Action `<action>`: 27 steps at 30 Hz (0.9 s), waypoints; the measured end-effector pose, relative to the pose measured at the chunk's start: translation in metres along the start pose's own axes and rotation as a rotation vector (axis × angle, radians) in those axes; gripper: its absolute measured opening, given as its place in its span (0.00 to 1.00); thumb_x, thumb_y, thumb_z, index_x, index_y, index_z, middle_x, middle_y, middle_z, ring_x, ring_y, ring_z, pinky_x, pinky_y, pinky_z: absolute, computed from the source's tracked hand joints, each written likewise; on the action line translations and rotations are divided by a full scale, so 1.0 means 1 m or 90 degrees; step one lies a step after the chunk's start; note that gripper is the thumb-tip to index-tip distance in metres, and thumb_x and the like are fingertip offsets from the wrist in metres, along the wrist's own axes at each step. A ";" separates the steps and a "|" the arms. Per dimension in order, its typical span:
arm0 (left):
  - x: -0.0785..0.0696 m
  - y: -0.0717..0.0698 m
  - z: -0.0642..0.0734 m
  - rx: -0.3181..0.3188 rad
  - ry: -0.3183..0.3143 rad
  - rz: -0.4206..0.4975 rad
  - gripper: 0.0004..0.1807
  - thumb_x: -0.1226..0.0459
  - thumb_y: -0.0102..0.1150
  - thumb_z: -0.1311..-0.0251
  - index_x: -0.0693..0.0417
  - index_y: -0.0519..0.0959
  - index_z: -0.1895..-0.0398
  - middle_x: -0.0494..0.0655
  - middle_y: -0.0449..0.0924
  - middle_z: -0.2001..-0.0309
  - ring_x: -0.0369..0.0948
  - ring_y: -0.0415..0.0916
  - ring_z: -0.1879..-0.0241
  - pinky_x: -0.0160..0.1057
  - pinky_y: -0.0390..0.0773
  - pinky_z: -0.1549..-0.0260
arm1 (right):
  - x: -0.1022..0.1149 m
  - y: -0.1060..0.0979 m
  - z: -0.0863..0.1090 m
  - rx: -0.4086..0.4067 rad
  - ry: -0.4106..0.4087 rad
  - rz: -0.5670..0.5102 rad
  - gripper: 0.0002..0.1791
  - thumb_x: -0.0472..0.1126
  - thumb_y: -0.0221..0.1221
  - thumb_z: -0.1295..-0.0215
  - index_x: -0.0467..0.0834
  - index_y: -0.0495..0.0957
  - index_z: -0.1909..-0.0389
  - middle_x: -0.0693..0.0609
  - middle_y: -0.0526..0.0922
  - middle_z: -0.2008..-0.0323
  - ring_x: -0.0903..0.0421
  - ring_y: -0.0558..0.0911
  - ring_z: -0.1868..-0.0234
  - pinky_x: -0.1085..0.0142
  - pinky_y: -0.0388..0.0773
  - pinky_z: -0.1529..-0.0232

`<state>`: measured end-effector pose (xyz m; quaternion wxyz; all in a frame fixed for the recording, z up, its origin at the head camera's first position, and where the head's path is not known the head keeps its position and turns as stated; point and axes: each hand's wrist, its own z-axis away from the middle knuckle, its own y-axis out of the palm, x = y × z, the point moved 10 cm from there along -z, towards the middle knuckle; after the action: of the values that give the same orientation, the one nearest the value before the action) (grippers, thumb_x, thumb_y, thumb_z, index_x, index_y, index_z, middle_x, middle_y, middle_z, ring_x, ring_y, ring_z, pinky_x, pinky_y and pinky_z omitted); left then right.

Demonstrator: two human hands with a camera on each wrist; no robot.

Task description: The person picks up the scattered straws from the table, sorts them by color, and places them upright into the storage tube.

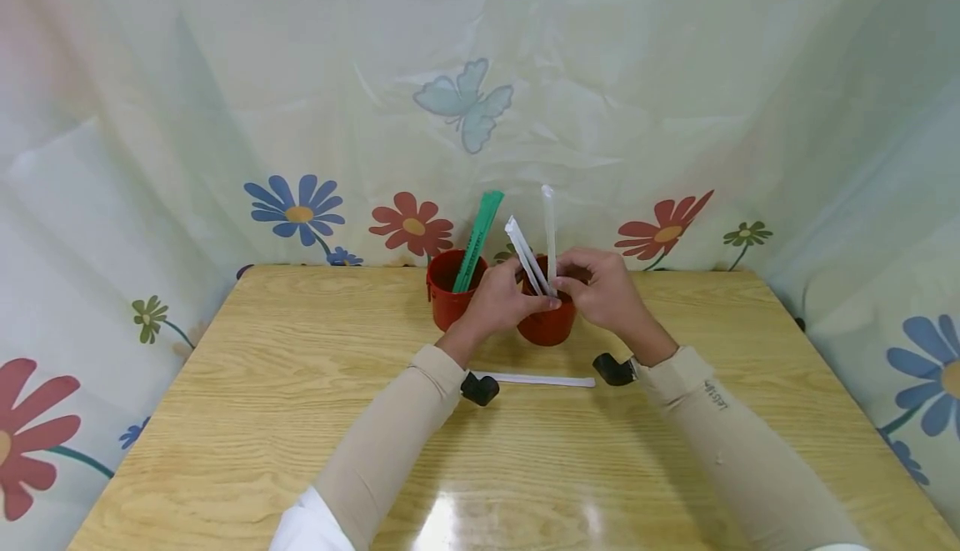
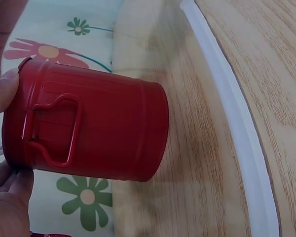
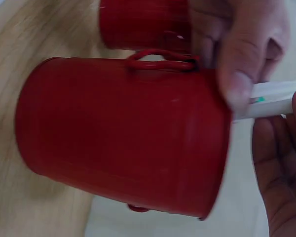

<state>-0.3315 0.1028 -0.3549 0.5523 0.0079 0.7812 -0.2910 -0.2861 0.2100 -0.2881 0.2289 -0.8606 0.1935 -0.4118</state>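
Two red metal buckets stand side by side at the table's back. At the right bucket (image 1: 546, 330), my left hand (image 1: 498, 297) grips the rim, its thumb on the near side. My right hand (image 1: 603, 288) pinches a slim white paper-wrapped straw (image 1: 550, 230) above that bucket's mouth. More white wrapped straws (image 1: 527, 255) lean out of it between the hands. The right wrist view shows the left thumb over the rim and the right hand (image 3: 281, 168) on the white wrapper. Green printed wrapped sticks (image 1: 478, 238) stand in the left bucket (image 1: 447, 309).
A single white wrapped straw (image 1: 536, 379) lies across the wooden table (image 1: 300, 418), in front of the buckets. Behind the table hangs a flowered curtain (image 1: 600, 101). Black wrist-camera mounts (image 1: 613, 369) jut from both cuffs close to the tabletop.
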 end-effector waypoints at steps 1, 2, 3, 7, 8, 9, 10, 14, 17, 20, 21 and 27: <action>0.000 0.000 0.000 0.000 0.004 0.000 0.29 0.58 0.75 0.49 0.50 0.75 0.45 0.44 0.82 0.48 0.43 0.78 0.42 0.46 0.81 0.44 | -0.002 0.003 0.001 0.009 0.001 0.003 0.05 0.24 0.66 0.45 0.35 0.84 0.69 0.44 0.85 0.70 0.59 0.79 0.71 0.79 0.78 0.70; 0.000 0.000 0.000 0.000 0.005 -0.001 0.28 0.58 0.75 0.49 0.50 0.75 0.45 0.43 0.82 0.48 0.43 0.78 0.42 0.45 0.81 0.43 | -0.003 0.005 0.003 0.017 0.003 0.007 0.05 0.24 0.66 0.44 0.36 0.84 0.68 0.44 0.85 0.69 0.59 0.80 0.71 0.78 0.79 0.70; 0.000 0.000 0.000 0.001 0.004 -0.004 0.28 0.58 0.75 0.49 0.49 0.75 0.46 0.43 0.82 0.48 0.42 0.78 0.42 0.45 0.81 0.44 | -0.004 0.007 0.004 0.024 0.002 0.012 0.05 0.25 0.66 0.44 0.36 0.85 0.68 0.44 0.86 0.68 0.58 0.80 0.70 0.77 0.79 0.69; 0.002 0.001 0.000 0.004 -0.008 -0.016 0.26 0.57 0.75 0.49 0.49 0.75 0.47 0.43 0.83 0.49 0.40 0.78 0.43 0.40 0.82 0.46 | -0.005 0.012 0.007 0.042 -0.005 0.042 0.06 0.26 0.66 0.44 0.37 0.85 0.67 0.45 0.86 0.67 0.56 0.82 0.68 0.76 0.80 0.67; 0.002 0.001 0.000 0.004 -0.010 -0.018 0.26 0.57 0.74 0.48 0.49 0.75 0.48 0.43 0.83 0.50 0.39 0.78 0.44 0.39 0.82 0.47 | -0.005 0.012 0.008 0.043 -0.009 0.049 0.06 0.26 0.66 0.44 0.37 0.85 0.67 0.46 0.87 0.67 0.55 0.82 0.68 0.76 0.80 0.66; 0.002 0.001 0.000 0.005 -0.010 -0.020 0.25 0.57 0.74 0.48 0.50 0.75 0.48 0.43 0.83 0.50 0.39 0.78 0.44 0.39 0.82 0.47 | -0.004 0.012 0.008 0.045 -0.013 0.053 0.06 0.26 0.66 0.44 0.37 0.85 0.67 0.46 0.87 0.67 0.55 0.82 0.68 0.75 0.80 0.66; 0.002 0.001 -0.001 0.005 -0.010 -0.021 0.25 0.57 0.74 0.48 0.49 0.75 0.48 0.43 0.83 0.50 0.39 0.78 0.44 0.38 0.82 0.47 | -0.004 0.012 0.008 0.045 -0.015 0.058 0.06 0.25 0.66 0.44 0.37 0.85 0.67 0.46 0.87 0.68 0.54 0.82 0.68 0.75 0.80 0.66; 0.002 0.000 -0.001 0.004 -0.008 -0.026 0.24 0.57 0.74 0.48 0.49 0.76 0.49 0.42 0.83 0.51 0.39 0.78 0.45 0.38 0.82 0.48 | -0.005 0.014 0.009 0.052 -0.022 0.067 0.06 0.25 0.66 0.45 0.37 0.86 0.68 0.47 0.87 0.68 0.55 0.82 0.68 0.73 0.80 0.67; 0.003 0.000 -0.001 0.005 -0.011 -0.026 0.24 0.57 0.74 0.48 0.49 0.76 0.48 0.42 0.82 0.51 0.39 0.78 0.44 0.37 0.82 0.48 | -0.006 0.015 0.009 0.058 -0.031 0.079 0.05 0.26 0.67 0.44 0.37 0.86 0.68 0.47 0.87 0.68 0.55 0.82 0.68 0.71 0.80 0.68; 0.003 0.000 -0.001 0.007 -0.015 -0.026 0.25 0.57 0.74 0.47 0.48 0.76 0.47 0.42 0.82 0.50 0.39 0.77 0.43 0.37 0.82 0.47 | -0.006 0.016 0.008 0.066 -0.037 0.095 0.05 0.27 0.66 0.43 0.38 0.86 0.68 0.48 0.87 0.68 0.56 0.82 0.69 0.70 0.81 0.68; 0.003 0.000 -0.001 0.008 -0.016 -0.026 0.25 0.56 0.74 0.47 0.48 0.76 0.47 0.41 0.82 0.50 0.39 0.77 0.43 0.38 0.82 0.48 | -0.006 0.016 0.008 0.070 -0.038 0.101 0.05 0.28 0.66 0.43 0.39 0.86 0.68 0.48 0.87 0.68 0.56 0.82 0.69 0.70 0.81 0.68; 0.003 -0.001 0.000 0.009 -0.020 -0.034 0.26 0.54 0.74 0.48 0.49 0.76 0.48 0.42 0.82 0.52 0.39 0.78 0.46 0.36 0.82 0.51 | -0.007 0.018 0.008 0.103 -0.029 0.134 0.05 0.30 0.65 0.40 0.40 0.87 0.65 0.49 0.87 0.65 0.56 0.84 0.67 0.65 0.84 0.66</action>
<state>-0.3333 0.1013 -0.3570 0.5564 -0.0136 0.7704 -0.3110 -0.2864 0.2011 -0.3067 0.3435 -0.8233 0.2436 -0.3805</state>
